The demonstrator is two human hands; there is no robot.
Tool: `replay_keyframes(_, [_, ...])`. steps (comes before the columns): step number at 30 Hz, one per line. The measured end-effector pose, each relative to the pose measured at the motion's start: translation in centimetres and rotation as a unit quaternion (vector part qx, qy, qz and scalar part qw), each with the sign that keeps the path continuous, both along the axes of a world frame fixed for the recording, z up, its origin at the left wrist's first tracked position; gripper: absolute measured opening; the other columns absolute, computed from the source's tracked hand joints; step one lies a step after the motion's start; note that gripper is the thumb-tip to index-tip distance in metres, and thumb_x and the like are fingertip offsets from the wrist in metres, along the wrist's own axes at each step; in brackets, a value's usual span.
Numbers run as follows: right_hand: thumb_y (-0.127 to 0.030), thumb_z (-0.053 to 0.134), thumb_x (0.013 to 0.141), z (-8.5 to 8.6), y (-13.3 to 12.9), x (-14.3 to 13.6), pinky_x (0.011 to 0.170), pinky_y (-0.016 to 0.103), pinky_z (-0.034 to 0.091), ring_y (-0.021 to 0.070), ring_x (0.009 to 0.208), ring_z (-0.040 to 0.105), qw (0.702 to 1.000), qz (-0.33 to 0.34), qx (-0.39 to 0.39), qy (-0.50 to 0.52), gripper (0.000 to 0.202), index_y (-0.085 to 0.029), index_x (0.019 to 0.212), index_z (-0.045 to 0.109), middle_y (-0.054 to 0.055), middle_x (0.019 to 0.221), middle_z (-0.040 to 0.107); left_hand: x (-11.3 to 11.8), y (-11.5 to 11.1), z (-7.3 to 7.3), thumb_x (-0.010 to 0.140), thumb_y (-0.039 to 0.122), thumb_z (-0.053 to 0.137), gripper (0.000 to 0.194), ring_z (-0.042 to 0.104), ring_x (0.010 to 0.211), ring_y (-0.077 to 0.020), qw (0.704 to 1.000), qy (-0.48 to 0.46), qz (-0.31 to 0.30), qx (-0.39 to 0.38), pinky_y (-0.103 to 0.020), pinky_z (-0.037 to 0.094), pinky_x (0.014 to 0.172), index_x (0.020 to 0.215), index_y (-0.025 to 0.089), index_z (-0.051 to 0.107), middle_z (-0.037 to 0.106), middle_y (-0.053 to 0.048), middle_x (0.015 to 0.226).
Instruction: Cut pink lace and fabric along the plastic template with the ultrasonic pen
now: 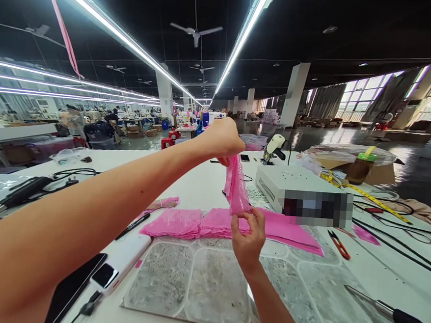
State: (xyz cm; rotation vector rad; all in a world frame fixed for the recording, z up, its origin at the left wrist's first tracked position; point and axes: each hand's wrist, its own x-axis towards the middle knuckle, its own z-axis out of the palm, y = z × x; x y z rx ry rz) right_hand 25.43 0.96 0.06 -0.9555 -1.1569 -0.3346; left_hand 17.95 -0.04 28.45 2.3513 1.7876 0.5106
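Head camera: pink lace strip held upright

I see the left hand at twelve o'clock, closed on its top; the right hand, at five, pinches its bottom. The strip hangs toward four, pink fabric at six.

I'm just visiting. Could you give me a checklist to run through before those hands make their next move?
1. Left hand has a grip on the lace: ok, at its upper end.
2. Right hand has a grip too: ok, near the lower end.
3. Lace clear of the pink stacks: cannot tell, they overlap in this view.
4. Snips out of both hands: ok, lying to the right.
5. Pointed tool switched off: cannot tell.
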Motion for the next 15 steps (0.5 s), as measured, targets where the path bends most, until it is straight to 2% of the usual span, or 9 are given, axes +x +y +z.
replay_keyframes(6, [-0.02, 0.058, 0.087, -0.4, -1.1, 1.0, 0.082, 0.039, 0.053, 0.0219, 0.091, 0.062, 0.998, 0.052, -0.032, -0.024, 0.007, -0.021, 0.081, 0.059, 0.006, 0.09, 0.06, 0.0, 0.9, -0.7, 0.073, 0.011, 0.058, 0.024, 0.072, 0.067, -0.0237, 1.0, 0.015, -0.006, -0.016, -0.026, 0.053, 0.062, 0.096, 0.007, 0.066, 0.072, -0.011, 0.067])
replay_keyframes(8, [-0.024, 0.06, 0.086, -0.4, -1.6, 0.9, 0.085, 0.042, 0.052, 0.0233, 0.096, 0.061, 0.996, 0.061, -0.046, -0.035, 0.004, -0.02, 0.085, 0.061, 0.008, 0.095, 0.059, 0.1, 1.2, -0.9, 0.073, 0.012, 0.059, 0.025, 0.072, 0.068, -0.0237, 1.0, 0.022, -0.005, -0.02, -0.025, 0.052, 0.061, 0.097, 0.009, 0.066, 0.071, -0.009, 0.065])
replay_keyframes(12, [-0.035, 0.071, 0.077, -0.6, -1.8, -0.1, 0.091, 0.051, 0.048, 0.0297, 0.108, 0.054, 0.996, 0.045, -0.063, -0.036, 0.025, -0.019, 0.092, 0.061, 0.012, 0.106, 0.054, 0.5, 1.5, -1.0, 0.074, 0.011, 0.057, 0.024, 0.072, 0.067, -0.0223, 0.999, 0.031, 0.0, -0.021, -0.023, 0.05, 0.059, 0.097, 0.008, 0.066, 0.068, -0.008, 0.061])
replay_keyframes(15, [-0.034, 0.071, 0.078, -0.7, -1.1, -0.8, 0.092, 0.053, 0.046, 0.0298, 0.107, 0.053, 0.997, 0.026, -0.068, -0.015, 0.022, -0.019, 0.09, 0.059, 0.011, 0.103, 0.054, 0.6, 1.4, -1.1, 0.074, 0.011, 0.057, 0.024, 0.071, 0.063, -0.0228, 1.0, 0.028, -0.003, -0.014, -0.024, 0.05, 0.055, 0.097, 0.007, 0.065, 0.068, -0.009, 0.06])
